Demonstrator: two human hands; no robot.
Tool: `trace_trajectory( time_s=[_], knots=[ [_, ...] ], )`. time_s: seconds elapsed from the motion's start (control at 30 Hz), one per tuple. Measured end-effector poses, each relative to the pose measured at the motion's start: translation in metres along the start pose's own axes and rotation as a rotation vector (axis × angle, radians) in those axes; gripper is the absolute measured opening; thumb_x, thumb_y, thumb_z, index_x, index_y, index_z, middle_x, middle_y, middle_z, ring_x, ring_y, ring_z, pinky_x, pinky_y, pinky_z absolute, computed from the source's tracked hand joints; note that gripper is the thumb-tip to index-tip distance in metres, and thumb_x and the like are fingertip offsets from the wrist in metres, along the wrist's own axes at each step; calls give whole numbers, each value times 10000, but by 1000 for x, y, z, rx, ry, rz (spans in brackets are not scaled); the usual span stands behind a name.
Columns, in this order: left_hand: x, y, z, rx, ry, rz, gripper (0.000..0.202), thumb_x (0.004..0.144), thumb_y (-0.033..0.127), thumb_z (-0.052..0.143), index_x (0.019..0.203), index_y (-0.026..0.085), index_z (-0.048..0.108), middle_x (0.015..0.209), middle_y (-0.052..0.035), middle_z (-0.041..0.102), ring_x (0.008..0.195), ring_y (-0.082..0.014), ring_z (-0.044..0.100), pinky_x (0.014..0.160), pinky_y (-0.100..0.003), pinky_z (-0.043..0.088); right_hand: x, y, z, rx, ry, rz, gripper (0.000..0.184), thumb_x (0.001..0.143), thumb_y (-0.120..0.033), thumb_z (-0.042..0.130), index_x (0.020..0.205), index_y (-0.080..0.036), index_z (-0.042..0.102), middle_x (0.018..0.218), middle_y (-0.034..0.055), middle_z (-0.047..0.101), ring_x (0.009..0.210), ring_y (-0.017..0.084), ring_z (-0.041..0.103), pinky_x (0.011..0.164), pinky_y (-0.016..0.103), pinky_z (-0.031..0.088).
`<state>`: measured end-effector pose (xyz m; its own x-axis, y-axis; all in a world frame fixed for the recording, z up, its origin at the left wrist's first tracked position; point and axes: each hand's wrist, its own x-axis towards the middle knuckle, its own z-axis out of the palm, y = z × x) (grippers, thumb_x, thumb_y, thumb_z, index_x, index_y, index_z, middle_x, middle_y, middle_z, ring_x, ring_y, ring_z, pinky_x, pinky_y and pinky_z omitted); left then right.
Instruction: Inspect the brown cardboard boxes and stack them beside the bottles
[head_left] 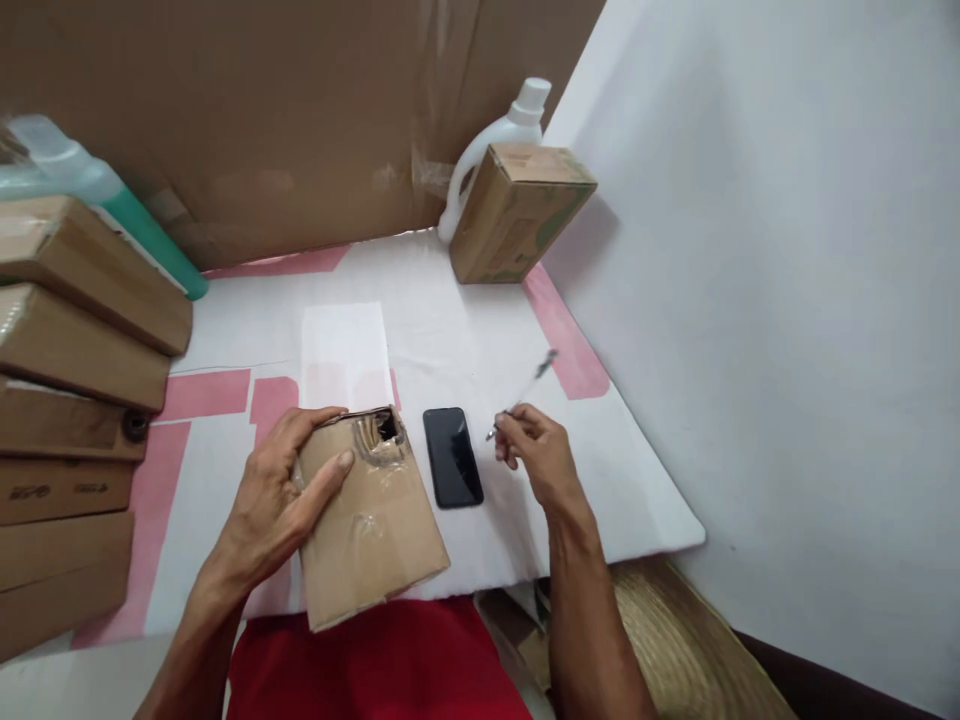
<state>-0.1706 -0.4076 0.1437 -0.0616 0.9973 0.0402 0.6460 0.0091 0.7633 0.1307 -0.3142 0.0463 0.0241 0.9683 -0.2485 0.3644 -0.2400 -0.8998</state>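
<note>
My left hand (300, 490) grips a brown cardboard box (375, 535) by its left side, thumb on the upper face and fingers round the far edge. That box is tilted at the table's front edge; a dark hole and clear tape show at its far right corner. In my right hand (531, 445) a thin pen (541, 366) is pinched between thumb and fingers, pointing up and to the right. Between the two hands a black smartphone (453, 458) lies flat, screen up. Beyond the box a white sheet of paper (343, 335) lies on the cloth.
Several cardboard boxes (82, 350) are stacked at the left, with a green liquid bottle (154, 225) behind them. Far back stand a white jug (487, 140) and an upright carton (517, 220). A large cardboard panel (300, 110) backs the table (637, 480); a white wall is on the right.
</note>
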Motion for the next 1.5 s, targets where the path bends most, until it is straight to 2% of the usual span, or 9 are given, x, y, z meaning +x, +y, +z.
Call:
trace_trajectory(
  time_s=[0.07,0.17,0.33,0.53,0.83,1.1,1.27,1.37,1.5],
  knots=[
    [1,0,-2,2,-8,-7,327,986,449,597,1244,255,640,1190,-50,686,1067,-228,660,942,-369,534,-9,-28,13,380,-48,-106,232,896,-429,680,903,-215,590,709,2,695,562,164,650,487,259,435],
    [1,2,-3,13,-10,-15,305,984,445,594,1212,250,647,1152,-45,693,1031,-224,662,919,-365,534,-29,-68,41,552,-189,-279,203,913,-400,702,993,-218,661,859,26,748,669,166,705,524,263,507],
    [0,4,-1,3,-8,-6,284,977,414,605,1201,244,646,1154,-51,695,1052,-229,660,928,-366,529,-51,-99,74,399,-147,-553,68,954,-283,673,976,-242,723,971,23,680,896,164,676,728,295,572],
    [0,2,0,0,6,4,271,974,402,607,1187,240,647,1147,-55,699,1050,-233,664,918,-363,531,-51,-98,73,240,-137,-644,81,974,-251,629,982,-256,710,1001,35,672,968,194,665,821,356,571],
    [-3,1,0,-8,9,16,267,975,388,611,1197,242,643,1134,-41,691,1036,-216,657,904,-345,518,-54,-95,63,307,-245,-627,75,950,-203,654,951,-243,718,1038,37,672,1020,187,656,859,351,574],
    [-4,1,-1,1,8,6,285,977,410,601,1198,235,644,1156,-51,695,1047,-229,656,913,-361,522,-58,-91,48,310,-271,-576,56,951,-266,664,931,-230,703,1048,55,696,1012,201,674,826,348,593],
    [-4,1,-1,-3,14,-3,297,972,428,599,1197,240,646,1148,-51,696,1029,-229,661,916,-364,532,-50,-85,30,334,-117,-442,138,979,-358,641,947,-224,652,991,40,724,668,129,628,592,285,536],
    [-4,0,-1,-9,26,-8,317,965,445,599,1198,235,649,1151,-56,698,1026,-233,666,926,-375,536,-28,-62,18,170,-43,-328,211,966,-412,654,898,-221,594,785,-6,679,545,117,540,526,268,439],
    [-3,-1,-2,-19,31,1,345,956,478,599,1191,232,655,1136,-58,701,1009,-237,670,923,-385,538,4,-10,10,-457,61,-161,213,963,-288,637,797,-226,520,677,-24,587,626,152,532,660,294,404]
  ],
)
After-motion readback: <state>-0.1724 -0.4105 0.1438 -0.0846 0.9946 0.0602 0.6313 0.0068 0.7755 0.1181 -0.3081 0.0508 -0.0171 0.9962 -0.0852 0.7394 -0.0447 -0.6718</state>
